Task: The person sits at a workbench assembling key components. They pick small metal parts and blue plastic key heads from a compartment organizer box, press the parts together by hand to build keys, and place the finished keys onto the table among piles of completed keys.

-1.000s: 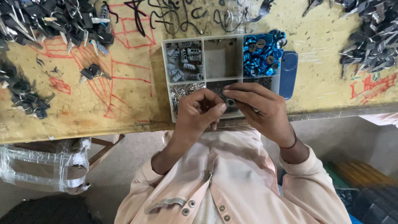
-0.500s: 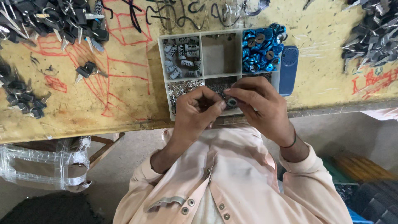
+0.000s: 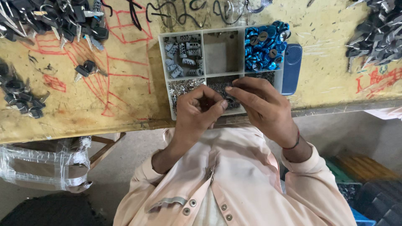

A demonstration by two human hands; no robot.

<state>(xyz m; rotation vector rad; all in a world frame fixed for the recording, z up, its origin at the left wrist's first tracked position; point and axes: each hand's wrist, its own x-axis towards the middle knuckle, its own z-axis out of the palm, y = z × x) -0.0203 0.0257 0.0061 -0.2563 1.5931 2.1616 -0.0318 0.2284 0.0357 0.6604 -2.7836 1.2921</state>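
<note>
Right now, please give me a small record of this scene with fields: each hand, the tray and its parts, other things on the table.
left hand: fingers curled over the near middle compartment, pinching something too small to tell
right hand: fingertips meet the left hand's over the same compartment
tray: grey, divided into compartments, at the table's near edge
blue round parts: fill the far right compartment
grey cylinders: in the far left compartment
blue flat case: beside the tray
keys: piled at the table's far left
table: yellow, with red marks
</note>
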